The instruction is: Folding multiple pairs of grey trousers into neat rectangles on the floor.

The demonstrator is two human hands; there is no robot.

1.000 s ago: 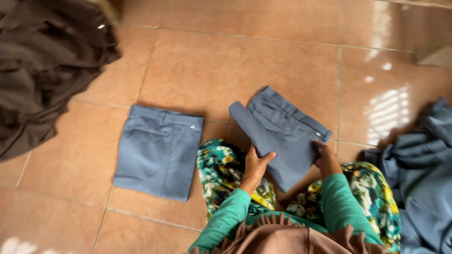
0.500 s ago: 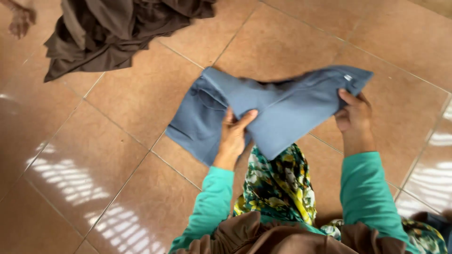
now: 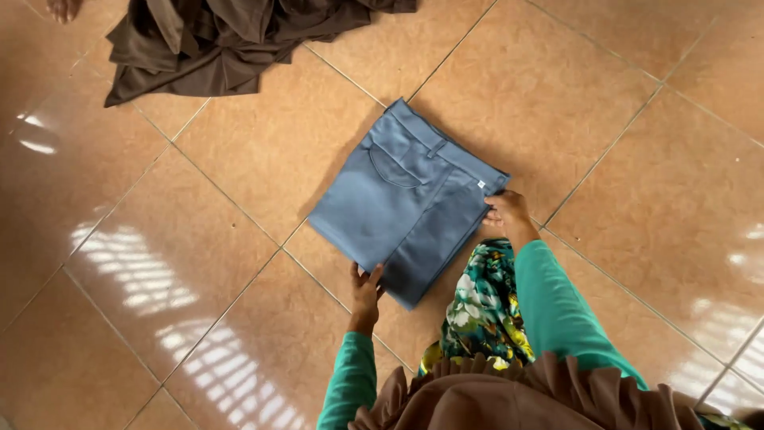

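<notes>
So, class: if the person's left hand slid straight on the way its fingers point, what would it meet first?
The left hand already touches the near edge of the folded blue-grey trousers, so it would probably run straight onto that fabric; the brown cloth heap lies well beyond.

Only one view here: the head cam sat up top and looked nearly straight down at the tiled floor (image 3: 239, 263), fairly close in, with the wearer's own headscarf (image 3: 509, 398) crowding the bottom edge of frame.
</notes>
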